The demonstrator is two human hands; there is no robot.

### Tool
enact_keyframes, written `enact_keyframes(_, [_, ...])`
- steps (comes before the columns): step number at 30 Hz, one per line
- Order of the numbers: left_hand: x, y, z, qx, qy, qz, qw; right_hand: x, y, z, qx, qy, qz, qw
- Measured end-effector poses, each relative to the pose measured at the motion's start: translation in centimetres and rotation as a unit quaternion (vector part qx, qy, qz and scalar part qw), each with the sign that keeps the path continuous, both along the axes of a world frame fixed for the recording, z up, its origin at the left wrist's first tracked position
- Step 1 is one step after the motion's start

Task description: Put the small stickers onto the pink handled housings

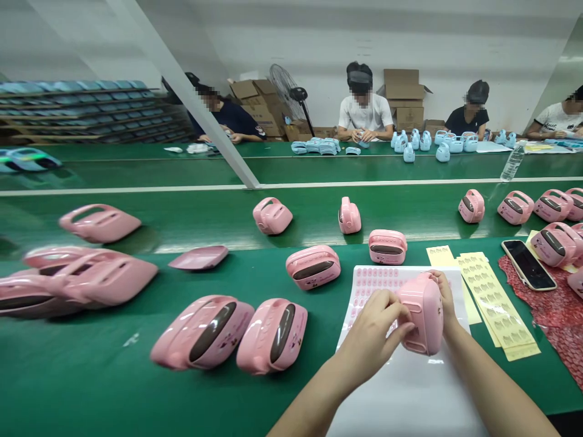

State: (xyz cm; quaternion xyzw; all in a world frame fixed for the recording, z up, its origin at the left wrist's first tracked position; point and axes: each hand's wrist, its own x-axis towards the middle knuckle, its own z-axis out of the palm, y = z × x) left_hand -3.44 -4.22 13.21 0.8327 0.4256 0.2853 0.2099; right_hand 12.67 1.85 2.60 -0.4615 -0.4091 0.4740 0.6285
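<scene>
A pink plastic casing (423, 315) is held up over a white sheet of small pink stickers (371, 282). My right hand (444, 297) is closed around its far right side, most of its fingers hidden behind it. My left hand (385, 325) is at the casing's left face, thumb and fingertips pinched together against it; whatever lies between them is too small to make out. Similar pink casings with a dark oval window stand left of the sheet, the nearest casing (276, 337) resting on the green table.
Yellow sticker strips (496, 303), a phone (528, 265) and red bubble wrap (542, 303) lie to the right. More pink casings (91, 279) cluster at the left. A slanted white post (195, 103) crosses the view. Across the table, several people handle blue casings near a water bottle (513, 161).
</scene>
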Motion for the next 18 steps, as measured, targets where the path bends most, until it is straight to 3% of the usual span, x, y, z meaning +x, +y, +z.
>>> enact_keyframes(5, [0.1,0.1,-0.5,0.047,0.041,0.002,0.998,0.0,0.0,0.1,0.007,-0.003,-0.016,1.000])
enact_keyframes(13, [0.6,0.2,-2.2,0.229,0.073,0.033,0.970,0.2,-0.1,-0.3,-0.019,-0.007,-0.045,0.999])
enact_keyframes(18, [0.4,0.1,-2.5,0.287,0.053,0.028,0.956,0.5,0.2,-0.7,-0.046,-0.004,-0.073,0.996])
